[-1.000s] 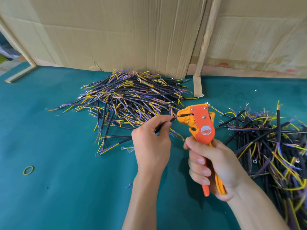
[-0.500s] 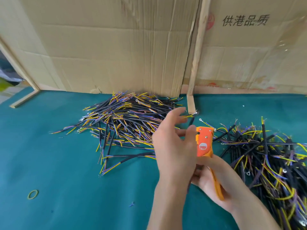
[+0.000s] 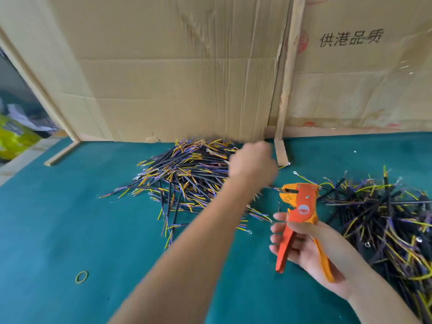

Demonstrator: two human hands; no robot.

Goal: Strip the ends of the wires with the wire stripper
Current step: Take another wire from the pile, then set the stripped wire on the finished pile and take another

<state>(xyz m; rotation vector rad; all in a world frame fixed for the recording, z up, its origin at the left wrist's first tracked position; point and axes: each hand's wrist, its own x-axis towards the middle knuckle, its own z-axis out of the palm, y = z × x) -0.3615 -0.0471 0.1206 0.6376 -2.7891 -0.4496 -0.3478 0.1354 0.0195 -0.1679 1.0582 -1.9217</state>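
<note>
Reaching out over the wire heap (image 3: 187,174) by the table's (image 3: 58,230) back edge, the left hand (image 3: 252,164) is too blurred to tell whether its fingers grip anything. The right hand (image 3: 311,249) wraps the handles of the orange stripper (image 3: 301,206), head up with jaws parted, probably ready for a wire, beside the second heap (image 3: 385,218) along the right edge.

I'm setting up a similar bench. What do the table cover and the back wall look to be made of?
The table cover looks like teal felt or a similar matte cloth: no shine, faint fuzzy texture. The back wall looks like plain brown corrugated cardboard: fold creases, vertical ribbing and a frayed bottom edge, braced by a rough wooden strip.
</note>
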